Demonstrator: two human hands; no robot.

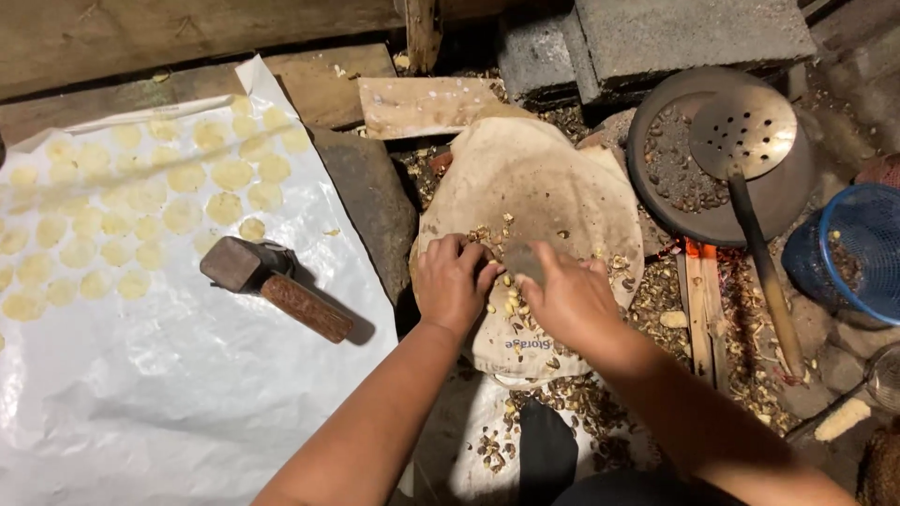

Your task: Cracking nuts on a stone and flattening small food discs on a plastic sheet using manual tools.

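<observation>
My left hand (453,281) rests curled on a stained beige cloth (534,178) that covers a rounded stone, its fingers in a small heap of nuts and broken shells. My right hand (570,298) lies beside it and grips a small dark stone (523,260) at its fingertips. Pale shelled kernels (511,302) lie between the two hands. Whether the left fingers pinch a nut is hidden.
A hammer with a wooden handle (277,286) lies on a white plastic sheet (187,394) covered with several flat pale discs (141,206). A dark pan (787,201) holds a perforated ladle (745,141). A blue mesh basket (858,248) stands right. Shells litter the ground.
</observation>
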